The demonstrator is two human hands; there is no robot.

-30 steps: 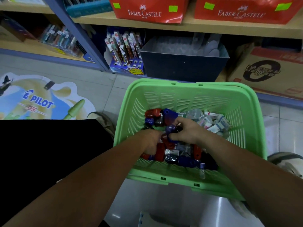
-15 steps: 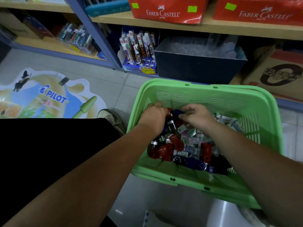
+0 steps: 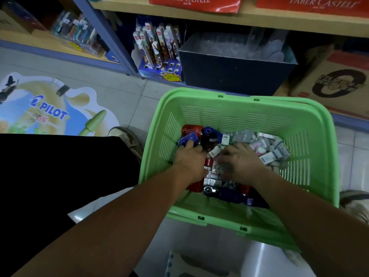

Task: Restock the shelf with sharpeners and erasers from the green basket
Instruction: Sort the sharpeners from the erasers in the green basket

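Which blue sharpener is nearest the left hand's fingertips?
The blue sharpener at the pile's far-left corner, beside the red sharpener; the left hand's fingertips touch it. Other blue ones, like those by the basket's near wall, lie farther off.

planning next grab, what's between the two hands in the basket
Head view: a red sharpener and wrapped erasers lie between the left hand and right hand.

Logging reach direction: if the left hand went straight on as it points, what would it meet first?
Probably the blue sharpener at the fingertips of the left hand, then the far wall of the green basket; whether they touch now is unclear.
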